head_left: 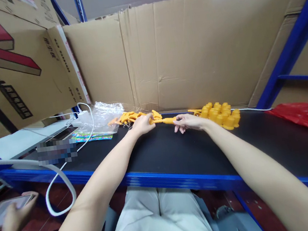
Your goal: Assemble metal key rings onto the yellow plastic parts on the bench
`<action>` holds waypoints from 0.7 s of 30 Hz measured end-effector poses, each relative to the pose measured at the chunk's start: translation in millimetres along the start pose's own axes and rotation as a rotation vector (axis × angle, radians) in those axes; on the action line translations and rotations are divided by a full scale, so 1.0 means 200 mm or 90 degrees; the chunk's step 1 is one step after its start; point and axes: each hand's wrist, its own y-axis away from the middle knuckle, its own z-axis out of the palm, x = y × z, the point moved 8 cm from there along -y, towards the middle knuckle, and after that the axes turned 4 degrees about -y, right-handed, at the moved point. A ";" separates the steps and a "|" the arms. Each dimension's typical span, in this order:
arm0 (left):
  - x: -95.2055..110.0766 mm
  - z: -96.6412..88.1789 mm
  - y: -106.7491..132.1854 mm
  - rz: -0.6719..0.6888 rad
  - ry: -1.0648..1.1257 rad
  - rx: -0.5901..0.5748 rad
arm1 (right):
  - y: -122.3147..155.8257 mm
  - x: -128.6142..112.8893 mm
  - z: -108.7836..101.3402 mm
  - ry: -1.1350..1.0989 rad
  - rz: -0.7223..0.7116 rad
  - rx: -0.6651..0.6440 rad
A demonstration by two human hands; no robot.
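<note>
Both my arms reach out over a black table top [176, 154] with a blue front edge. My left hand [143, 124] is closed on one end of a long orange plastic piece [166, 120], next to a pile of flat orange parts [127, 118]. My right hand [189, 121] pinches the other end of the same piece with thumb and forefinger, the other fingers curled down onto the table. Right of that hand lies a heap of chunky yellow-orange plastic parts [222, 115].
Cardboard sheets [179, 51] wall the back and a printed cardboard box [9, 70] stands at the left. Clear plastic bags [100, 117] and white cables [64, 165] lie at the left, a red bag [307, 118] at the right. Another person's hand [11, 217] holds a phone at lower left.
</note>
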 end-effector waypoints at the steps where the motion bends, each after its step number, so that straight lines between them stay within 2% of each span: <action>1: 0.00 0.00 0.00 0.011 -0.007 0.008 | 0.00 0.01 0.00 -0.005 0.010 -0.003; 5: 0.01 0.01 -0.02 0.054 -0.034 0.034 | -0.03 0.05 0.00 -0.012 0.065 0.008; 11: 0.01 0.02 -0.03 0.062 -0.026 0.048 | -0.05 0.09 -0.04 0.017 0.103 0.039; 13: 0.01 0.02 -0.03 0.058 -0.024 0.048 | -0.03 0.08 -0.03 -0.012 0.091 0.030; 18: 0.00 0.02 -0.03 0.047 -0.032 0.048 | 0.01 0.01 -0.04 -0.072 -0.008 0.053; 21: 0.01 0.00 -0.02 0.047 -0.043 0.065 | -0.01 0.00 -0.03 -0.066 -0.014 0.053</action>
